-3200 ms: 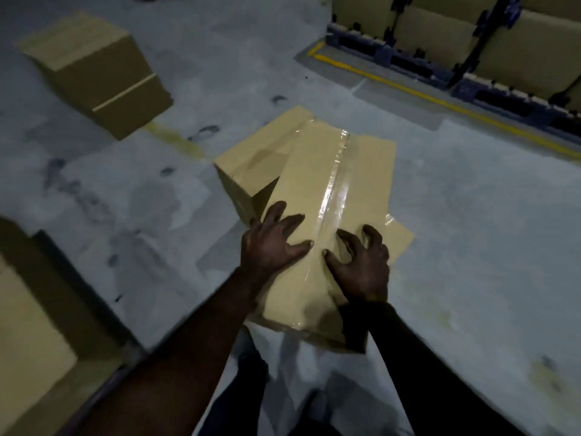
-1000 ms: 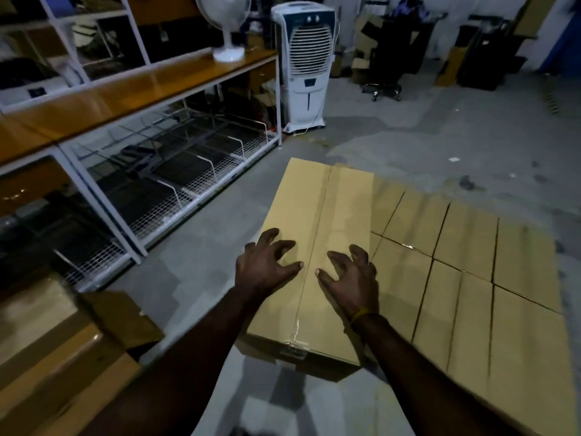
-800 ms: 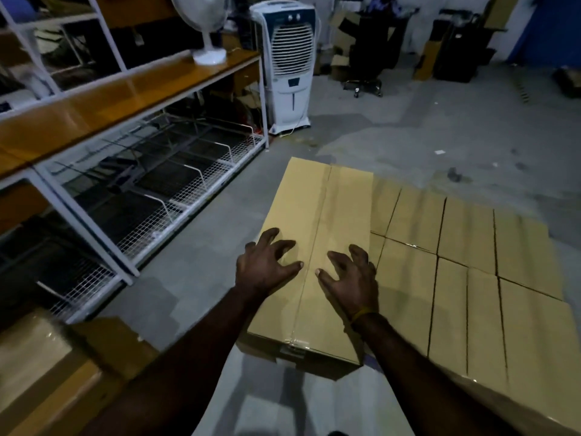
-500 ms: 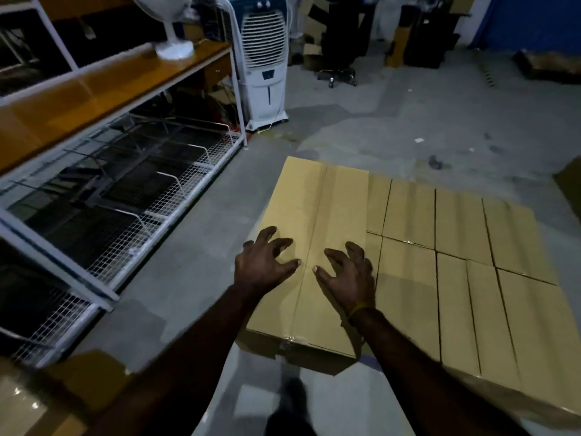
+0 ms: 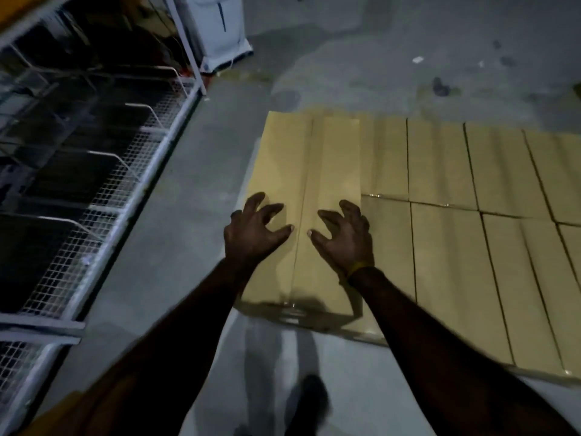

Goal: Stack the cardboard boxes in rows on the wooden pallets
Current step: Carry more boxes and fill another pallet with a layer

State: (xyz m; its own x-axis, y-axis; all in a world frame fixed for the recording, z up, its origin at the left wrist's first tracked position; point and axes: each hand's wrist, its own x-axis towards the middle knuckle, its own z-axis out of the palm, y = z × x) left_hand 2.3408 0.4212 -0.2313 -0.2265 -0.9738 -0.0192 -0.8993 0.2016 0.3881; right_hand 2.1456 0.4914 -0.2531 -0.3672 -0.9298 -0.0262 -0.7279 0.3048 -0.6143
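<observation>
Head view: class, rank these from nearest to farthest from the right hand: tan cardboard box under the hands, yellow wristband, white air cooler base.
1. Yellow wristband, at the right hand's wrist.
2. Tan cardboard box, under it.
3. White air cooler base, far upper left.

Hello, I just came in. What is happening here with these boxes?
A person is adding a cardboard box to a layer of boxes laid flat in rows low over the floor. The left hand and the right hand rest on top of the box with spread, curled fingers, one on each side of its centre seam. It sits at the left end of the layer, its near end sticking out past the neighbouring boxes. A wire shelf rack stands to the left.
</observation>
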